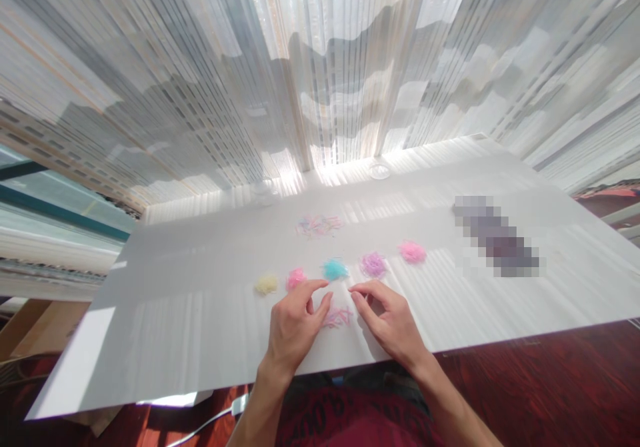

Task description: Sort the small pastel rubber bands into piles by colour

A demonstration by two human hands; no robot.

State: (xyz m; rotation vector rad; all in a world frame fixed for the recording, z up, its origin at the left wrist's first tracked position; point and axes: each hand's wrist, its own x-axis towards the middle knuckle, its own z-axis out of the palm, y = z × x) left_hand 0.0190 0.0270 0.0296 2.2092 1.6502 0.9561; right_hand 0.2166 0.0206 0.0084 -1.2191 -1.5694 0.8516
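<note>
White surface [190, 314], striped curtain [280, 87] behind. Loose strips [339, 317] lie on the near side of the blue pile [335, 270], between the left hand [295, 317], thumb and forefinger apart, and right hand [394, 317], fingertips nearly together; whether gripping cannot be determined.

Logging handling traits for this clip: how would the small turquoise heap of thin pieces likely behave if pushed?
The turquoise heap of thin, loose-looking pieces would probably spread rather than slide as one block, since its edges look ragged. It is likely light, being a low pile of slim bits. Rolling seems unlikely, as it sits low on the flat white table.
</note>
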